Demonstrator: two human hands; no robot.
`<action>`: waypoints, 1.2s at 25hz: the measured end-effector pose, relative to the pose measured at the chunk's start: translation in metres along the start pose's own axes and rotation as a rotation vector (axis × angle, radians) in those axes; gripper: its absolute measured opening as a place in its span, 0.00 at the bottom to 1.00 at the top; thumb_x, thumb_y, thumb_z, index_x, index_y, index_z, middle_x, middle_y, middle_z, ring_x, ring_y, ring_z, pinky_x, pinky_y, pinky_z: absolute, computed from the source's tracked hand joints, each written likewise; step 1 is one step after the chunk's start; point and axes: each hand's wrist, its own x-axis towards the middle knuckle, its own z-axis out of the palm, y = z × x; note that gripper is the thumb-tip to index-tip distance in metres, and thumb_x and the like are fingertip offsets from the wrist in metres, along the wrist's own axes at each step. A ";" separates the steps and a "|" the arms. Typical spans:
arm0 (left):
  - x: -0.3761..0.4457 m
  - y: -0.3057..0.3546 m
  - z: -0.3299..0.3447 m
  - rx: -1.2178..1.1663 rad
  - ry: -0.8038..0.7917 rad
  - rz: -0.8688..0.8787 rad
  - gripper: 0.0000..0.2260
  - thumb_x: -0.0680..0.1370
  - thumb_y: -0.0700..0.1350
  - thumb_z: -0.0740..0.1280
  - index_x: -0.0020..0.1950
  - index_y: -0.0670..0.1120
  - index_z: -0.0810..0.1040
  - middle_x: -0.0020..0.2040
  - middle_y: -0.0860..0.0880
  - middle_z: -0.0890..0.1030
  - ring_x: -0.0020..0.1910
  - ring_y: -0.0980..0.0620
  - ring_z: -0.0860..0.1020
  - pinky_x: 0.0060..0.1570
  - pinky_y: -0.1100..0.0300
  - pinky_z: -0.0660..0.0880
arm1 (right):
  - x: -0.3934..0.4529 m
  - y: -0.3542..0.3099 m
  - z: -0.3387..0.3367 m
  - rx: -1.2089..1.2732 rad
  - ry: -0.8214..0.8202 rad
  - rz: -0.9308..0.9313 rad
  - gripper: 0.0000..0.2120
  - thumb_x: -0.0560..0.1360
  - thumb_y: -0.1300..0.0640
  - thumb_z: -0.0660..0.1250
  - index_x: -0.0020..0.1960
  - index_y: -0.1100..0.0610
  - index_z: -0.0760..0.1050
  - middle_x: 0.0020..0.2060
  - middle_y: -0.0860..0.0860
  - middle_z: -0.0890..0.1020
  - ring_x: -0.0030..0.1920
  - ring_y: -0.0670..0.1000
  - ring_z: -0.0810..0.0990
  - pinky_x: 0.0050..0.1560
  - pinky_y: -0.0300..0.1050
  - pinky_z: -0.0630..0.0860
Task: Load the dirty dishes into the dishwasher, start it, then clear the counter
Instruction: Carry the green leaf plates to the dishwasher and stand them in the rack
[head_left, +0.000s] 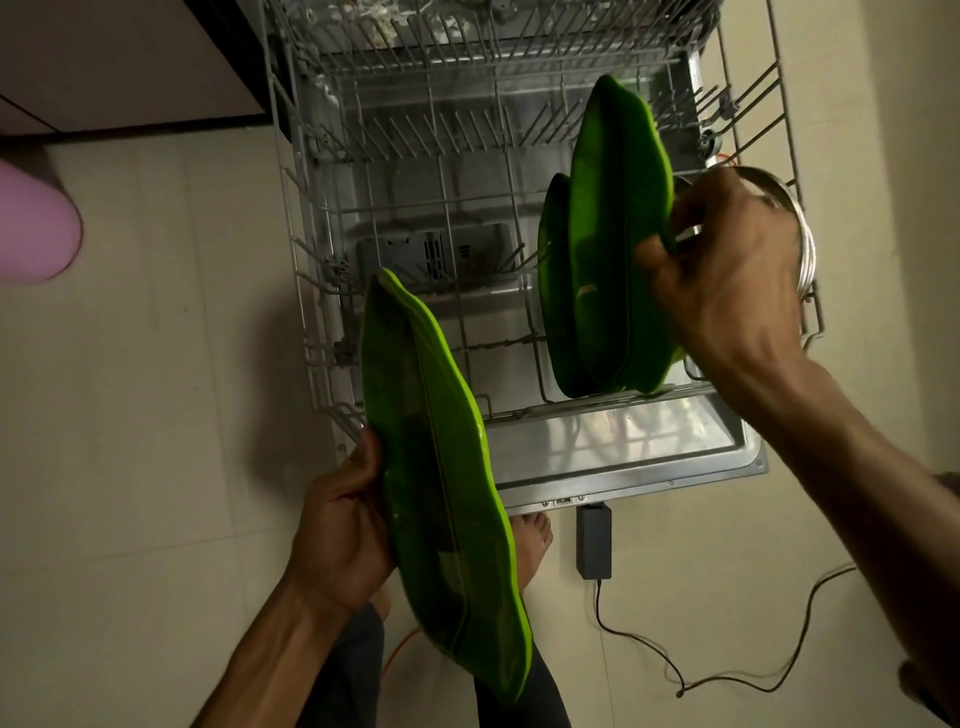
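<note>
A person's right hand (727, 280) grips the edge of a green leaf-shaped plate (618, 234) standing upright in the grey wire lower rack (311, 332) of an open dishwasher, just beside a second green plate (553, 291) and a steel dish (802, 234). The left hand (343, 525) holds a third leaf-shaped green plate (441, 483) above the tiled floor (156, 415). No writing is legible.
</note>
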 end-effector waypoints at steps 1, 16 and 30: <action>0.001 -0.001 0.000 -0.006 -0.015 0.000 0.30 0.83 0.52 0.31 0.78 0.36 0.50 0.77 0.34 0.57 0.77 0.39 0.54 0.74 0.47 0.45 | 0.001 0.003 0.004 -0.020 -0.021 -0.003 0.11 0.75 0.57 0.68 0.54 0.60 0.72 0.44 0.55 0.78 0.43 0.58 0.79 0.45 0.55 0.78; 0.002 0.001 0.003 -0.004 0.009 0.001 0.28 0.83 0.50 0.33 0.77 0.34 0.51 0.77 0.34 0.57 0.77 0.38 0.53 0.74 0.47 0.46 | 0.018 0.007 0.041 -0.312 -0.206 -0.027 0.11 0.78 0.54 0.65 0.53 0.63 0.74 0.45 0.62 0.79 0.47 0.63 0.79 0.44 0.54 0.75; 0.004 0.003 0.010 0.006 0.401 0.023 0.21 0.84 0.45 0.51 0.70 0.34 0.70 0.68 0.34 0.72 0.70 0.39 0.70 0.68 0.45 0.65 | 0.004 0.012 0.045 -0.323 -0.221 -0.056 0.13 0.79 0.49 0.63 0.54 0.59 0.75 0.43 0.58 0.80 0.41 0.60 0.80 0.41 0.53 0.78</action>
